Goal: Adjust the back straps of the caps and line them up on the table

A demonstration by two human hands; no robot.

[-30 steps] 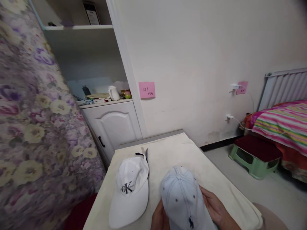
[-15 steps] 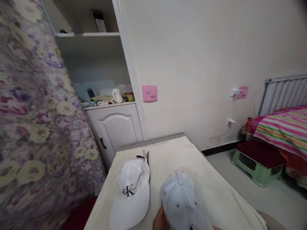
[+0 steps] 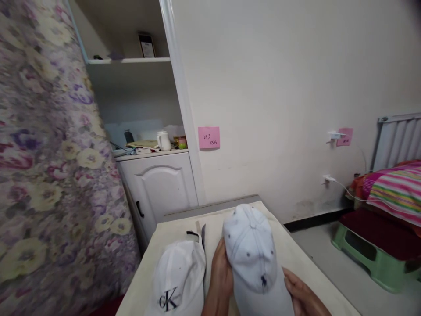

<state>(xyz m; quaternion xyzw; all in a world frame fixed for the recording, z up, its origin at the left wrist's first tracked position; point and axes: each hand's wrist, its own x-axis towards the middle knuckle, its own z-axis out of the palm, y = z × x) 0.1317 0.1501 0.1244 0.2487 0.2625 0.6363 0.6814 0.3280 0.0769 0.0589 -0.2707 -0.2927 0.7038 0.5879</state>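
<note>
A pale blue baseball cap with a small dark logo is held above the cloth-covered table, its brim toward me. My left hand grips its left side, the fingers partly hidden behind the crown. On the right, my right hand closes on the edge near the brim. A white baseball cap with black "CK" lettering lies on the table to the left of my left hand. Its strap end sticks out at the back, and its brim is cut off by the frame's lower edge.
Beyond the table stand a white wall and a cabinet with open shelves. A floral curtain hangs at the left. To the right are a green stool with a dark red top and a bed with a striped cover.
The pale blue cap has moved up and away from me, and its logo now shows fully. Both hands have come further into view. The whole scene has shifted slightly down in the picture.
</note>
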